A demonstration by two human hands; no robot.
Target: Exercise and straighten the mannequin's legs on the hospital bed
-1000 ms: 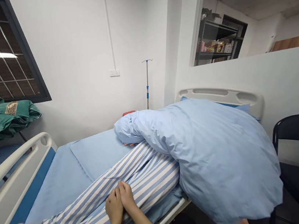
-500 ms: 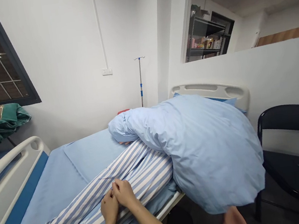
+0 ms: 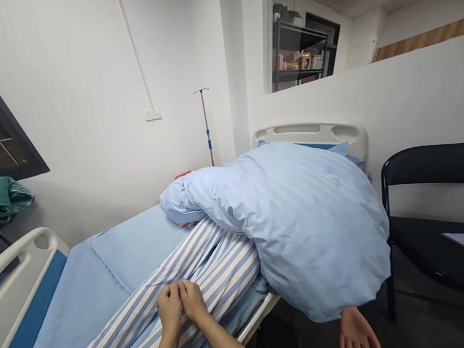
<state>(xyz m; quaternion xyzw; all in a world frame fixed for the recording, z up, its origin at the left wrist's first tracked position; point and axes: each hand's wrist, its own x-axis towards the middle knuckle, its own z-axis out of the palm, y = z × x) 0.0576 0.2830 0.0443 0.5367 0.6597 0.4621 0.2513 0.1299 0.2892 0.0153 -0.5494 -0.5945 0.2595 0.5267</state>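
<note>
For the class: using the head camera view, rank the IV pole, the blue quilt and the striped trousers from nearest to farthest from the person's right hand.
1. Striped trousers: on the bed, touching the right hand.
2. Blue quilt: on the bed, beyond the trousers.
3. IV pole: farthest, by the far wall.

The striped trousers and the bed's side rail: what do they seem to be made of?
The striped trousers look like soft, matte woven cloth, perhaps cotton, since they crease where the fingers pinch them. The side rail looks like smooth, moulded white plastic with a slight sheen, though coated metal is possible.
</note>
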